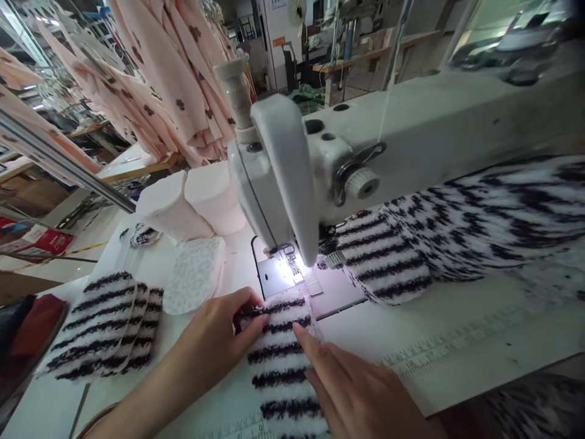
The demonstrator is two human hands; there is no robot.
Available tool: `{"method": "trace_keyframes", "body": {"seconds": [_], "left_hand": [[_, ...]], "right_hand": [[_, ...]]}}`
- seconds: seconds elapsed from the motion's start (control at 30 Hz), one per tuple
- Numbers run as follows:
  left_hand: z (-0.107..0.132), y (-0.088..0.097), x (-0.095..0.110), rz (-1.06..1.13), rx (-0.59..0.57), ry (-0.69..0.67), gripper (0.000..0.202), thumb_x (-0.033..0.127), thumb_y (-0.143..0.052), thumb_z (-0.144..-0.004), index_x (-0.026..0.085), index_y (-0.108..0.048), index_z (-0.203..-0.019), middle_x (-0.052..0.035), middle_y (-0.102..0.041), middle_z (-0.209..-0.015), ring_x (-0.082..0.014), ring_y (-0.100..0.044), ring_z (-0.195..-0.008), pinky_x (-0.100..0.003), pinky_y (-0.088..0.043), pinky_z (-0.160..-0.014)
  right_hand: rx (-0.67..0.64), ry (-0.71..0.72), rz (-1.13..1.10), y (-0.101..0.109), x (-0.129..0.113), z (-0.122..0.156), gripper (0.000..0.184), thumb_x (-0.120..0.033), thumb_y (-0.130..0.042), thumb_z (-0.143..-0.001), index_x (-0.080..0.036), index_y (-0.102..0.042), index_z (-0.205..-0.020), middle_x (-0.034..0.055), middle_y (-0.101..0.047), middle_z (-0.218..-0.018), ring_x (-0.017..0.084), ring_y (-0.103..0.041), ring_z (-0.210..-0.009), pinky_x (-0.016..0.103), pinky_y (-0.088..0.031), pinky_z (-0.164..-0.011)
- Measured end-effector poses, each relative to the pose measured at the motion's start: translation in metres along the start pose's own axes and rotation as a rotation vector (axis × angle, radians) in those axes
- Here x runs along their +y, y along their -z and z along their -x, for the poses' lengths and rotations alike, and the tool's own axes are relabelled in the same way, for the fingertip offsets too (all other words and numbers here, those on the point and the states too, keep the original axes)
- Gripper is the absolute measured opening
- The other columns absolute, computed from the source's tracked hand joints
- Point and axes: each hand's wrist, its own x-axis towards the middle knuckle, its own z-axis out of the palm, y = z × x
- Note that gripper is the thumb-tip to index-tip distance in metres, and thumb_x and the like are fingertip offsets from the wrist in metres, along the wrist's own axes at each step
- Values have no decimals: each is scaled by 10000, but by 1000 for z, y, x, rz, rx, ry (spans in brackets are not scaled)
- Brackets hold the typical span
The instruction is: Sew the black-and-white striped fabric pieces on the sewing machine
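A strip of fluffy fabric (286, 367) with black and white stripes lies on the sewing machine bed, its far end just short of the lit presser foot (292, 261). Thumb and forefinger of my left hand (223, 326) pinch its upper left edge. My right hand (351, 381) is closed at the strip's right side, one fingertip pressing on the pile near the far end; part of its fingers is hidden. The sewing machine head (274, 177) stands over the metal needle plate (274, 277), ahead of both hands.
Striped pieces (100, 326) are stacked at left, beside a grey leopard-print piece (194, 274) and two pale pink stacks (169, 204). More striped fabric (381, 259) and a black-and-white furry pile (493, 219) lie under the machine arm. Pink garments (176, 73) hang behind.
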Motion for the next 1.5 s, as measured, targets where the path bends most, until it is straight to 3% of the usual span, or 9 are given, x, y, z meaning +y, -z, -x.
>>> {"method": "trace_keyframes", "body": {"seconds": [0.27,0.37,0.47,0.53,0.63,0.77,1.1,1.37,1.5], "left_hand": [[-5,-2,-2,-54,32,-72,220,411,-527,-874,210,-597,-820,50,-570,-592,-99,-492,-515,-207,-389,-499],[-1,-2,-3,-178,286,-217,231,414,-559,-872,198,-603,-938,8,-620,-748,-107,-532,-523,-237,-465,-498],[9,-12,2,-269,525,-457,208,239,-518,-914,177,-573,-1104,-65,-626,-1047,-149,-632,-825,-284,-565,-732],[14,-24,6,-314,492,-638,299,110,-451,-915,125,-531,-1202,-111,-590,-1181,-189,-577,-1083,-312,-537,-909],[15,-43,7,-416,387,-771,398,64,-398,-894,4,-451,-1285,-199,-510,-1303,-278,-458,-1251,-397,-498,-998],[5,-50,3,-441,381,-715,423,55,-387,-897,-4,-416,-1315,-203,-473,-1349,-285,-416,-1290,-434,-475,-1030],[-16,-47,-3,-332,427,-593,418,82,-383,-912,70,-398,-1330,-187,-493,-1331,-269,-465,-1252,-469,-472,-1023],[-23,-42,-3,-348,437,-649,430,49,-385,-887,51,-393,-1316,-196,-503,-1301,-289,-478,-1225,-480,-484,-992],[-11,-26,0,-231,403,-667,361,75,-432,-911,143,-480,-1262,-119,-547,-1248,-234,-515,-1169,-415,-494,-962]], "right_hand": [[10,-12,11,-3,2,5,406,-140,-344,-944,-89,-436,-1337,33,-689,-876,117,-650,-663,183,-536,-535],[54,-64,64,9,0,2,386,-254,-327,-980,-94,-486,-1293,44,-676,-839,119,-627,-628,198,-510,-461],[88,-33,220,20,-1,-3,347,-150,-350,-942,-107,-575,-1204,85,-674,-995,177,-636,-858,248,-535,-598],[85,27,326,19,-1,-6,382,-91,-336,-912,-115,-591,-1196,85,-627,-1186,225,-572,-1073,302,-523,-749],[99,72,409,8,1,-10,448,-74,-250,-915,-110,-599,-1194,76,-585,-1269,237,-509,-1170,331,-473,-818],[244,51,411,-6,6,-23,527,-25,-171,-892,-94,-649,-1104,76,-659,-1130,214,-558,-1077,346,-422,-839],[239,6,392,-15,17,-45,489,18,-252,-838,-69,-593,-1177,70,-634,-1179,229,-533,-1095,398,-401,-892],[117,-84,267,-6,20,-47,555,43,-278,-799,-158,-560,-1232,126,-572,-1132,274,-500,-1113,476,-471,-864],[28,-64,159,10,29,-40,556,49,-323,-816,-188,-496,-1288,101,-533,-1168,229,-471,-1141,443,-449,-951]]}}
